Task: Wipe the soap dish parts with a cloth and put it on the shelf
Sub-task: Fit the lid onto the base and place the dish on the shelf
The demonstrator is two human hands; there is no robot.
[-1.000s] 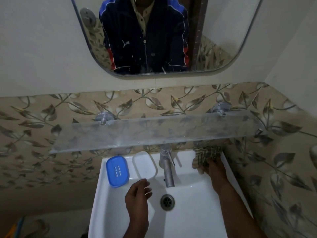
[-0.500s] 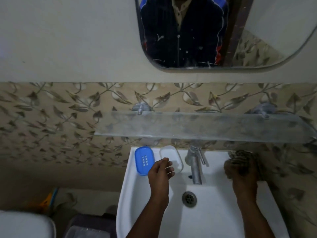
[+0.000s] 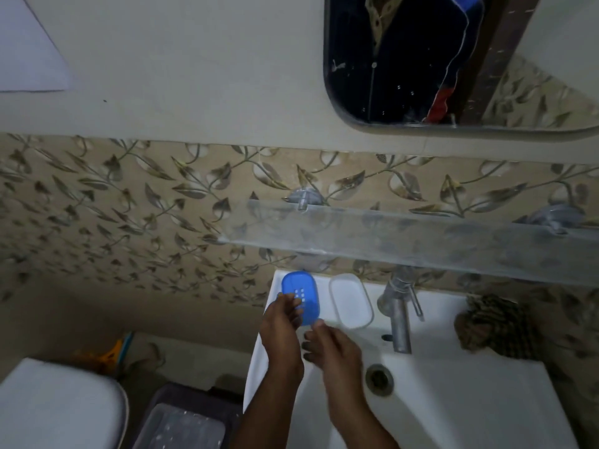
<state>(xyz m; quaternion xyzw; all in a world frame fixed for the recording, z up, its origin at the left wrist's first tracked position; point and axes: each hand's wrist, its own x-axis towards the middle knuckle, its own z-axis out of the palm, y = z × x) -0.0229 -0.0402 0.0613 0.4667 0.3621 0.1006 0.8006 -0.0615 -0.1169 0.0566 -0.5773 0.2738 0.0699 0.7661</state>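
The blue soap dish part (image 3: 299, 298), with small drain holes, lies on the back left of the white sink (image 3: 453, 393). My left hand (image 3: 280, 328) has its fingers on the part's near left edge. My right hand (image 3: 334, 348) touches its near right corner with a fingertip. The clear white soap dish part (image 3: 350, 300) lies right beside it, untouched. The checked cloth (image 3: 496, 325) sits bunched on the sink's back right corner, apart from both hands. The frosted glass shelf (image 3: 421, 241) hangs on the wall above the sink.
A metal tap (image 3: 398, 315) stands at the sink's back middle, with the drain (image 3: 379, 379) below it. A mirror (image 3: 437, 59) is on the wall above. A white toilet (image 3: 58, 406) and a dark bin with a plastic tub (image 3: 181, 426) are at lower left.
My right hand has let go of the cloth and crossed left to the blue part. My left hand has shifted from the white part to the blue one. The view swung left.
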